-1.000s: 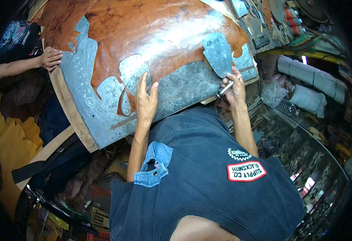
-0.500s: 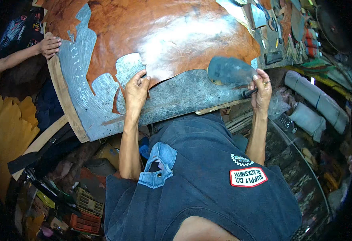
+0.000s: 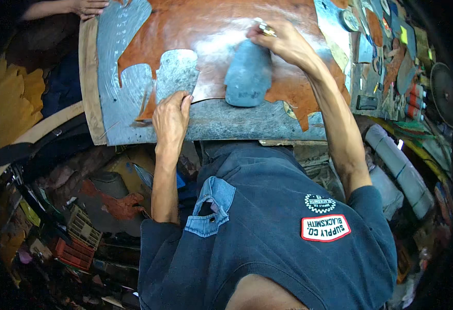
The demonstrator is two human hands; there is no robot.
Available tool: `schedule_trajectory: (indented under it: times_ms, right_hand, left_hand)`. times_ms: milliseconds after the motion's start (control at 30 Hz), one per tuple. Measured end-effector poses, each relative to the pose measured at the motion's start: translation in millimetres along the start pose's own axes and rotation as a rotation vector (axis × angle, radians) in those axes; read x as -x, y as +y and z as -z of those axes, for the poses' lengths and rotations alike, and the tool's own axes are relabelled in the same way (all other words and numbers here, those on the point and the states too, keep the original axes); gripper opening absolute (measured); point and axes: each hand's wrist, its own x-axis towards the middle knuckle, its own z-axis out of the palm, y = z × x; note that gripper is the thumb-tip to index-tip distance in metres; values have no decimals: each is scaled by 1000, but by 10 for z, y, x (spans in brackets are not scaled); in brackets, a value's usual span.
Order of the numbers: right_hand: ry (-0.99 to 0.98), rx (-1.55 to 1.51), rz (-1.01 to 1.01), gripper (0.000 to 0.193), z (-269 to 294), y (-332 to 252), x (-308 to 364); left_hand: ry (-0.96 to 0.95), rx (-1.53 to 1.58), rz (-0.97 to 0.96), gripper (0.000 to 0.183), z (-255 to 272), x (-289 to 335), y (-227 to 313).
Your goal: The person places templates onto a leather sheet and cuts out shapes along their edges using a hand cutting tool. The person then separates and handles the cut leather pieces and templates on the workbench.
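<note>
Since half a second ago, the blue-grey template (image 3: 248, 72) has come in from the right and now lies over the middle of the leather (image 3: 299, 95), and the right hand (image 3: 275, 39) has travelled forward above it. In the head view, the right forearm slants up and inward, its hand angled left; the bunched fingers grip a slim shiny tool (image 3: 266, 30) at the template's narrower far end, where blur hides how they meet the template. The left hand (image 3: 170, 120) sits at the near edge of the leather, forearm almost upright, fingers curled and thumb close beside them; I cannot tell whether they pinch anything. The template is flat and dull, a long rounded paddle with small steps along its sides. Mottled russet, smooth and glossy, the leather ends raggedly over a scuffed grey board (image 3: 221, 126). A co-worker's hand (image 3: 89, 7) rests by the board's wooden rail (image 3: 88, 77).
</note>
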Motion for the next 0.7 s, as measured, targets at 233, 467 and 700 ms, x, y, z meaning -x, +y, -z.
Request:
schedule_trajectory:
  times_ms: [233, 467, 700]
  right_hand:
    - [-64, 60, 33, 24, -499, 26, -802]
    - [276, 486, 258, 30, -709, 53, -586]
    - [280, 227, -175, 46, -1112, -61, 807]
  left_hand:
    - [125, -9, -147, 33, -56, 7, -84]
    - [128, 84, -269, 85, -337, -129, -137]
    - [83, 120, -390, 83, -471, -160, -192]
